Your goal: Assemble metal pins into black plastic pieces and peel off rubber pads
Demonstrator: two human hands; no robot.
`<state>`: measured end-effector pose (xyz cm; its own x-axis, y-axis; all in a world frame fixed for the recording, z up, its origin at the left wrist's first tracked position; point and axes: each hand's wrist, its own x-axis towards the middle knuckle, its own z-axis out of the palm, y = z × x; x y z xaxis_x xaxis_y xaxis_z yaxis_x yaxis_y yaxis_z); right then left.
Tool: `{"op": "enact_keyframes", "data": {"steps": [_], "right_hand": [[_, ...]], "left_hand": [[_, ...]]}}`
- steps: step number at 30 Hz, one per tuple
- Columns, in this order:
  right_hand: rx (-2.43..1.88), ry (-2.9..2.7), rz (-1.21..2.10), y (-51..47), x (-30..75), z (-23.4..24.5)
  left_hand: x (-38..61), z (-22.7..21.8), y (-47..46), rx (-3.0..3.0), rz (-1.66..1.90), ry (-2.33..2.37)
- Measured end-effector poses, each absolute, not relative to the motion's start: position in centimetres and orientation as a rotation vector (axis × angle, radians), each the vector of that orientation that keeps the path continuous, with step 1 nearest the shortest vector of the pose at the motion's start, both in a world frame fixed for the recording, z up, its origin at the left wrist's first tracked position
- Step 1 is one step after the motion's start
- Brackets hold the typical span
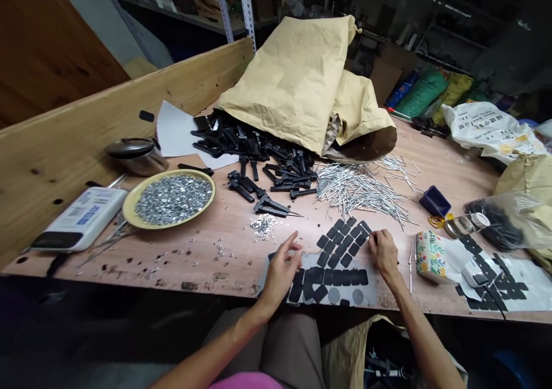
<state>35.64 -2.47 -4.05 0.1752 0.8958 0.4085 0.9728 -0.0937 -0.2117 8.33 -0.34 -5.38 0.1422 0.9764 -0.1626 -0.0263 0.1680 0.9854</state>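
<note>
Left hand (283, 266) half open, nothing visibly held; right hand (384, 254) curled beside black pads (347, 241), grip unclear.

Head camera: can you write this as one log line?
left hand: open, left of black pads | right hand: at pads' right edge | nearby: washer pile, metal rods

Black, rounded-rectangular pads (347, 241) arranged on and beyond a pale grey sheet (371, 295).
Most of the farther pads lie flat in narrowly spaced, slanting rows on the table (207, 271), just past the sheet's far edge; others form a close crosswise row on the sheet, with several set askew nearer its front edge, where two round, darker grey shapes show.
</note>
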Motion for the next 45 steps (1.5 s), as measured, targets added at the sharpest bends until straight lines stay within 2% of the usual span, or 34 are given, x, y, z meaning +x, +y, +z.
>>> {"op": "enact_keyframes", "data": {"steps": [3,7,11,15,19,26,34,39,45], "right_hand": [[-1.978,-1.982,-0.262,-2.6,36.3,-5.2],[-1.68,-2.318,-0.079,-3.6,34.8,-5.8],[-1.821,-2.132,-0.166,-3.7,34.8,-5.5],[-1.538,-2.428,-0.016,-3.6,35.1,-5.7],[-1.866,-2.103,-0.169,-2.9,36.0,-5.4],[-1.723,-2.377,-0.085,-4.2,34.1,-6.2],[-1.919,-1.993,-0.143,-2.0,36.5,-5.6],[-1.721,-2.152,0.014,-3.7,33.6,-4.4],[-2.023,-1.874,0.249,-12.7,36.4,-0.4]], "left_hand": [[6.8,-6.2,0.0,1.229,1.156,1.314],[5.3,-7.2,0.0,1.364,1.258,1.449],[4.9,-8.2,-0.3,1.397,1.278,1.475],[5.0,-8.7,-0.1,1.375,1.264,1.51],[5.0,-8.9,0.3,1.344,1.238,1.527],[5.0,-9.1,0.5,1.34,1.223,1.54],[5.0,-9.0,0.4,1.373,1.193,1.556],[5.1,-9.0,0.6,1.38,1.207,1.532],[5.4,-8.7,0.7,1.392,1.239,1.476]]}}
